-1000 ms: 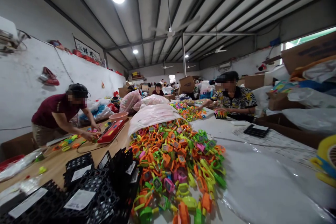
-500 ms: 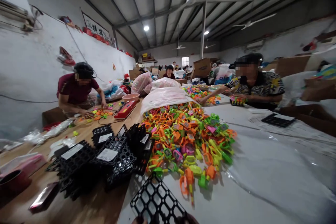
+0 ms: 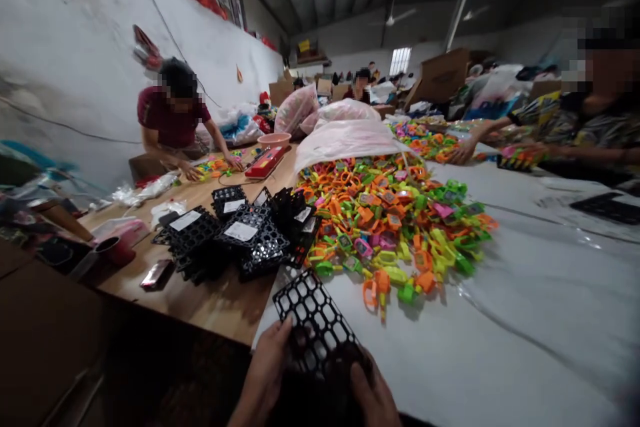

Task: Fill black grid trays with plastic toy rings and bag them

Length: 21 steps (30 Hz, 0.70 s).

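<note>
My left hand (image 3: pixel 264 373) and my right hand (image 3: pixel 373 397) both grip a black plastic grid tray (image 3: pixel 315 323) at the near table edge, the left on its left side, the right on its near right corner. Just beyond the tray lies a big heap of bright orange, green, yellow and pink toy watches (image 3: pixel 390 220) on clear plastic sheeting. To the left of the heap sits a pile of the same black grid trays with white labels (image 3: pixel 240 233).
A person in a dark red shirt (image 3: pixel 173 123) works at the left side of the wooden table (image 3: pixel 220 303) near a red device (image 3: pixel 265 161). Another person's arm (image 3: pixel 480 137) reaches from the right. Pink bags (image 3: pixel 345 133), cardboard boxes, a red cup (image 3: pixel 116 250).
The view has tilted down and swung left. The black grid tray and my two hands have come up into view at the bottom edge.
</note>
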Motion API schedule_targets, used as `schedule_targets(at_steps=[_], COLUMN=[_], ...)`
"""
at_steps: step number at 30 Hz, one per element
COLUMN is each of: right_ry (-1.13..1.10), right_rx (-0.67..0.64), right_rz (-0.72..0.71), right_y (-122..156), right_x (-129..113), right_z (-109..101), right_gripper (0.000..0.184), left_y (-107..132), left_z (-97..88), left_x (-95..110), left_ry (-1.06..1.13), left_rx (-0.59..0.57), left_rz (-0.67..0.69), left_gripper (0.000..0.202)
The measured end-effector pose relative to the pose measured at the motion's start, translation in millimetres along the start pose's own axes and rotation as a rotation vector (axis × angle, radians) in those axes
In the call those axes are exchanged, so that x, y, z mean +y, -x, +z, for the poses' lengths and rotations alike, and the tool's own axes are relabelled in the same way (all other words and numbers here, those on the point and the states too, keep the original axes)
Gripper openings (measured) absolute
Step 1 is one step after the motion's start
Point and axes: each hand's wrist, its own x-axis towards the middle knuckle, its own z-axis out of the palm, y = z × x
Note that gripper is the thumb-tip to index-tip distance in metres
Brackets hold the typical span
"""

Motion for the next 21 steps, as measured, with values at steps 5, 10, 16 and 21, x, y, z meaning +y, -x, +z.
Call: schedule_targets(at_steps=[5, 10, 16, 21], right_ry=[0.255, 0.806, 0.881, 0.439], right_rx=[0.245, 0.302, 0.255, 0.262], right_rz=[-0.046, -0.040, 0.046, 0.107], right_y=[-44.8, -100.5, -125.5, -109.1], right_x=[-17.4, -21.0, -26.1, -29.4], right_z=[-59.4, -75.1, -78.0, -85.2], right_gripper=[0.056, 0.037, 0.011, 0.025], left_y=[-9.4, -20.4, -38.5, -44.1], left_z=[4.5, 0.1, -5.0, 3.4], left_x=[7.6, -17.1, -32.8, -41.1], left_ry=[-0.102, -0.360, -1.112, -1.438], left_rx=[-0.004, 0.014, 0.111, 0.024], left_rz=[0.023, 0.158, 0.552, 0.735], left_gripper=[0.062, 0.066, 0.051, 0.062])
